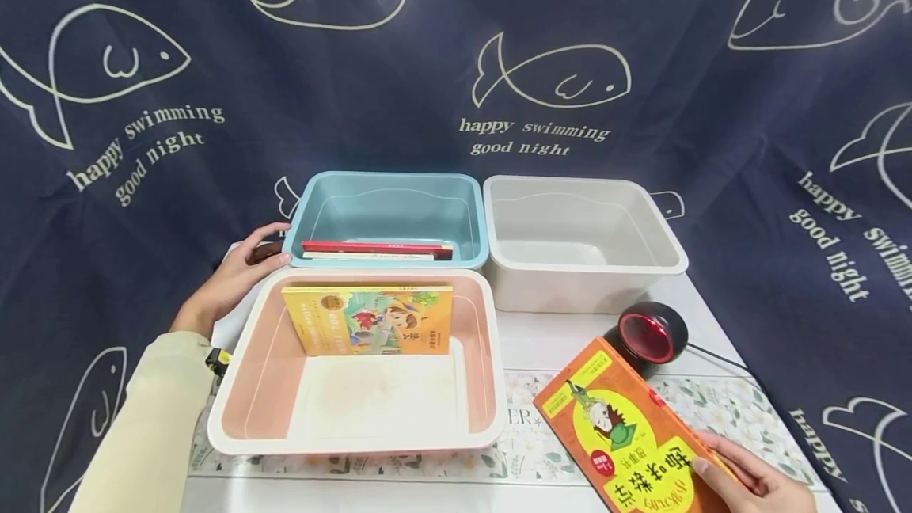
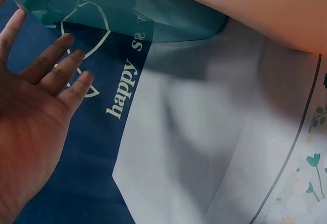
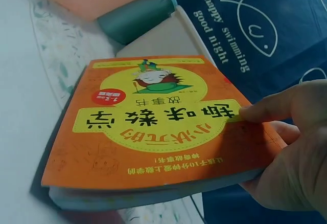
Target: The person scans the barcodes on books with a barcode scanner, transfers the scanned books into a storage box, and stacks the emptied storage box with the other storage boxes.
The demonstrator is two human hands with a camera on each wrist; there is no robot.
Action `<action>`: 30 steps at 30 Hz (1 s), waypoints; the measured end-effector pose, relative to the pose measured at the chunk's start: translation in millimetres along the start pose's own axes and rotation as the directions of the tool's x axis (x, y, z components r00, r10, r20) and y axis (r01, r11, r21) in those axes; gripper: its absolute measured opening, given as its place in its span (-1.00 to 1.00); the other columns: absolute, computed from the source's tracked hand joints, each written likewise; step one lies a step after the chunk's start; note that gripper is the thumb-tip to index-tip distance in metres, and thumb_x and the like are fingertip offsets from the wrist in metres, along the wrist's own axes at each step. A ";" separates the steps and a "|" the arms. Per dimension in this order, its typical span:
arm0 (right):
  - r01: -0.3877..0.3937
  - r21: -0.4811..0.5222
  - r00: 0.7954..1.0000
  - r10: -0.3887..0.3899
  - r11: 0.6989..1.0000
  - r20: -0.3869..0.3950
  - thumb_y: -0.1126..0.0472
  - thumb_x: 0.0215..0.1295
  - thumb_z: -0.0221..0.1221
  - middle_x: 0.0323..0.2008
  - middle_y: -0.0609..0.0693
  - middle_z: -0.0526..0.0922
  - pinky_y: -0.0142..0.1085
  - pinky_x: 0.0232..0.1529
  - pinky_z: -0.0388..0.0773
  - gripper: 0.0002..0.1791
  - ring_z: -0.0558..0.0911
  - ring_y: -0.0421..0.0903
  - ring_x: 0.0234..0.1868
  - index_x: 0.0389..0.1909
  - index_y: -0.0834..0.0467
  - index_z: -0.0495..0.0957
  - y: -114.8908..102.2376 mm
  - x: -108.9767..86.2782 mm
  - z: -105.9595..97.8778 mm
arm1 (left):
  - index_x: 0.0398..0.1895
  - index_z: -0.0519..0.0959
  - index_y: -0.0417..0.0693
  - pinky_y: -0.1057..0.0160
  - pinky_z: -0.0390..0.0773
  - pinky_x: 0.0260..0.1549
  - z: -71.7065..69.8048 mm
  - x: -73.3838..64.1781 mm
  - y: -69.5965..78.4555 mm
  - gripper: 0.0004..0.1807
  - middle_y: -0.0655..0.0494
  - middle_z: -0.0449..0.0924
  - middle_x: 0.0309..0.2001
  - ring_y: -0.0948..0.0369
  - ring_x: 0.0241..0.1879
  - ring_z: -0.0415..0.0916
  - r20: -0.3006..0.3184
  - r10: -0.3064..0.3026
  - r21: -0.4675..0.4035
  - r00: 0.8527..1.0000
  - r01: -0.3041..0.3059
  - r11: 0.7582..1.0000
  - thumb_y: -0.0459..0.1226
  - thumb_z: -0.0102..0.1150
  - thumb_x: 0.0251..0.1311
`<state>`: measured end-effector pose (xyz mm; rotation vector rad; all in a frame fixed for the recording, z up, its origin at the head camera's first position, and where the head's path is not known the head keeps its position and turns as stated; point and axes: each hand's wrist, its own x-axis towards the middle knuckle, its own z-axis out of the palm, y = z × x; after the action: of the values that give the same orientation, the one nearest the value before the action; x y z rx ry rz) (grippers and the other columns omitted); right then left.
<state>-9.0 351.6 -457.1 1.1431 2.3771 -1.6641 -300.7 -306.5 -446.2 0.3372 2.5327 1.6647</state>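
Head view: lower right, our right hand (image 1: 761, 478) pinches an orange book (image 1: 606, 430).
Mid-left, our left hand (image 1: 233, 277), fingers spread, touches a blue bin (image 1: 390, 214).

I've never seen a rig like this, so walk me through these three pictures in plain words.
There is no machine here, just a person's two bare hands. The wide picture comes from a camera worn on the head, looking forward and down; the other two come from cameras on each wrist.

On the table stand a pink bin, a blue bin, a gray bin and a black device glowing red. A yellow book stands inside the pink bin.

The right hand grips an orange book. The left hand has its fingertips at the blue bin's left end.
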 end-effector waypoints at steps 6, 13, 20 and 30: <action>0.032 -0.021 0.999 -0.033 0.999 -0.043 0.03 0.09 0.53 -0.37 -0.18 0.76 -0.22 -0.44 0.70 -0.68 0.73 -0.12 -0.43 -0.38 -0.51 0.64 9.2 2.5 0.3 | 0.59 0.10 0.18 0.46 0.54 -0.10 -0.8 -1.9 -0.6 -0.29 -0.29 0.28 0.40 0.39 0.12 0.42 -0.002 -0.002 -0.003 1.000 0.002 1.000 -0.11 0.14 0.48; 0.133 -0.142 0.989 -0.141 0.981 -0.049 0.03 0.14 0.50 -0.31 -0.03 0.77 -0.28 -0.46 0.68 -0.63 0.68 -0.20 -0.45 0.00 -0.09 0.75 -19.6 -5.3 7.1 | 0.58 0.11 0.22 0.41 0.54 -0.07 -0.3 -2.1 2.1 -0.30 -0.27 0.29 0.41 0.39 0.12 0.42 -0.008 -0.006 -0.012 1.000 0.006 1.000 -0.09 0.14 0.47; 0.422 -0.205 0.894 -0.443 0.883 -0.068 0.14 0.21 0.46 -0.26 -0.40 0.69 -0.46 -0.43 0.62 -0.45 0.63 -0.40 -0.36 0.18 0.30 0.61 -67.7 -16.0 14.3 | 0.58 0.14 0.19 0.45 0.52 -0.06 1.8 -0.9 3.0 -0.32 -0.27 0.32 0.38 0.43 0.13 0.42 -0.007 0.015 -0.034 1.000 -0.015 0.999 -0.12 0.15 0.47; 0.662 0.038 0.749 -0.659 0.748 -0.065 0.39 0.24 0.38 -0.30 -0.23 0.78 -0.49 -0.39 0.60 -0.63 0.70 -0.28 -0.39 0.08 0.30 0.67 -145.1 -19.4 15.6 | 0.58 0.13 0.16 0.40 0.53 -0.03 1.9 -0.8 2.6 -0.30 -0.25 0.32 0.39 0.41 0.14 0.41 -0.006 0.008 -0.031 1.000 -0.009 0.999 -0.11 0.16 0.46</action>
<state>-83.5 304.7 -339.1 0.3135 3.0063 -1.8772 -299.2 -304.0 -444.6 0.3417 2.5097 1.7086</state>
